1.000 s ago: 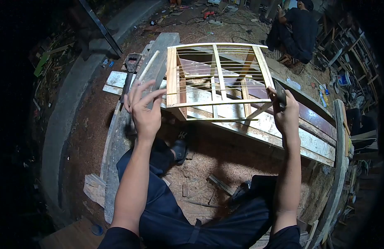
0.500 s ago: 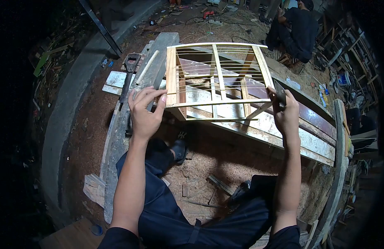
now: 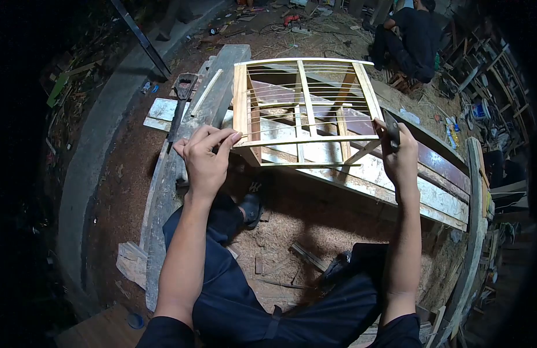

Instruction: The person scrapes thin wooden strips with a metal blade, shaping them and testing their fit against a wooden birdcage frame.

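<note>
Sawdust-brown ground [image 3: 120, 174], littered with offcuts, under patchy light in a dark yard. Far right, a co-worker in dark clothing [image 3: 416, 40] crouches, well apart. Cage-like frame of pale wood with thin parallel rods [image 3: 307, 98] sits between the person's two hands, over long white-and-maroon boards [image 3: 373, 177]. Left hand [image 3: 207, 161]: thumb and forefinger drawn nearly together at the frame's near left corner (whether a rod is pinched there, cannot tell), other fingers bent. Right hand [image 3: 403, 156]: closed around a dark, flat tool [image 3: 392, 130], fingertips at the frame's right end. Left of the frame, a dark tool with loop-shaped handle [image 3: 180, 110] lies by a weathered grey plank [image 3: 164, 232].
</note>
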A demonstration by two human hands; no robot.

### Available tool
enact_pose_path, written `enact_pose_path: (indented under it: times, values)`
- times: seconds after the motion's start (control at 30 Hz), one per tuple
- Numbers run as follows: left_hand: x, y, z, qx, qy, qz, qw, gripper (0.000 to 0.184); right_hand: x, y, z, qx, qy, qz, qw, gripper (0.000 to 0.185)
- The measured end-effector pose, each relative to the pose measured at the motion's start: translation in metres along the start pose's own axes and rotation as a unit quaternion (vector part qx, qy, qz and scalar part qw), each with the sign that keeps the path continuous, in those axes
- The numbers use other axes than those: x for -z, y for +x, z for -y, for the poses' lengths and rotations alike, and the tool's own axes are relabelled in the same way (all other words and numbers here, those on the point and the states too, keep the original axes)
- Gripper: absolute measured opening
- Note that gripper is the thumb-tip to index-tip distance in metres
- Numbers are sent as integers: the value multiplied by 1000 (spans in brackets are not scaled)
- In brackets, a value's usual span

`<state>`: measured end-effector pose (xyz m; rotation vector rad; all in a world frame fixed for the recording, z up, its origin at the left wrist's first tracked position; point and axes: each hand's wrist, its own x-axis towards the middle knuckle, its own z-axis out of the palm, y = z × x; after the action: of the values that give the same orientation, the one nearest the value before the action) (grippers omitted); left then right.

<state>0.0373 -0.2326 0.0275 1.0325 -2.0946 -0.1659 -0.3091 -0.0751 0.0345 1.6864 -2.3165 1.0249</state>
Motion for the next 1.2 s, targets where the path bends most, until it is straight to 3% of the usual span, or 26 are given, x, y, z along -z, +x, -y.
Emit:
enact_pose_path:
  times: [0.13,0.2,0.27,0.33,0.37,0.4,0.47,0.53,0.67,0.8,0.87,0.93,1.0,1.1,1.2]
  values:
    - [11,-10,-9,9,0,11,1000,12,1,-8,1,10,7,-9,1000,28]
    - [17,-16,-16,53,-103,6,993,11,0,-14,2,36,42,-87,995,33]
    - [25,-24,-26,34,-103,-12,994,11,11,-20,9,28,43,-98,994,31]
    - [34,-33,-37,75,-141,31,987,11,22,-26,13,78,8,-192,978,33]
    - [32,-42,-36,105,-186,61,975,12,25,-37,13,17,83,-169,982,36]
    - [39,-47,-50,168,-259,100,946,14,31,-47,17,19,79,-173,982,36]
    - [41,-65,-63,249,-352,161,888,17,40,-70,33,-129,279,-70,949,35]
    - [45,-82,-80,255,-388,204,862,19,44,-96,54,-230,391,-20,891,50]
    - [51,-109,-106,290,-455,279,794,23,51,-142,88,-228,447,28,864,45]
    - [49,-139,-121,330,-567,344,672,30,62,-183,127,-123,373,32,919,41]
    - [49,-150,-128,361,-601,356,618,32,56,-214,132,-188,466,30,864,36]
    - [46,-162,-128,366,-616,367,593,31,45,-233,135,-169,455,-12,874,29]
    - [41,-171,-129,375,-631,375,566,31,46,-239,133,-186,376,60,906,34]
    - [30,-185,-131,360,-661,362,550,32,40,-235,133,-63,319,77,942,39]
    - [25,-191,-131,369,-689,361,509,29,35,-236,135,-33,291,67,954,36]
